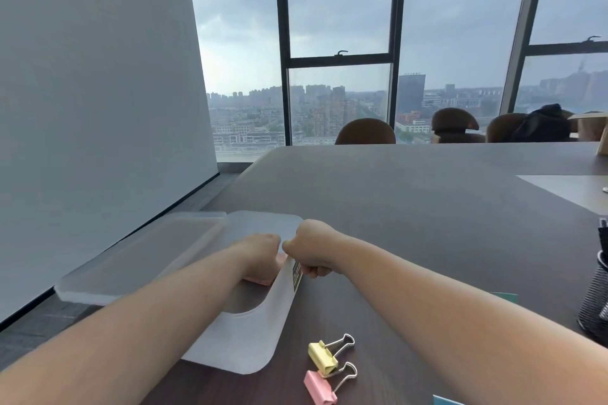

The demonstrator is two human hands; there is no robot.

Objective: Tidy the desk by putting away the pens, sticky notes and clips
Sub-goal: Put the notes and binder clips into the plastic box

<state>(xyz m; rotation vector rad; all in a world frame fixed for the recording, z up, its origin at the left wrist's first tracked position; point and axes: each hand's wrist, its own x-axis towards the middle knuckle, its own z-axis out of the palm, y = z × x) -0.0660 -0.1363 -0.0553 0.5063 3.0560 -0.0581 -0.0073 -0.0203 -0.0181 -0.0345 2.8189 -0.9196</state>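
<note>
Hands meet at frame centre: the left hand (260, 255) reaches into a translucent box (250, 335), fingers hidden over pink sticky notes (260, 280), grip unclear. The right hand (312, 251) pinches the box's rim. Two clips (324, 368) lie lower right on the tabletop (411, 207).

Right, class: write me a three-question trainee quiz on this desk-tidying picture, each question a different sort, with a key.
1. True or false: the left hand is inside the translucent box.
2. Multiple choice: the binder clips on the desk are A) blue and green, B) yellow and pink, C) both black.
3. Fill in: the box's lid lies to the ___ of the box.

Key
1. True; it rests on a pink item there.
2. B: yellow clip, pink clip.
3. Left. The right hand grips the box's rim.
</note>
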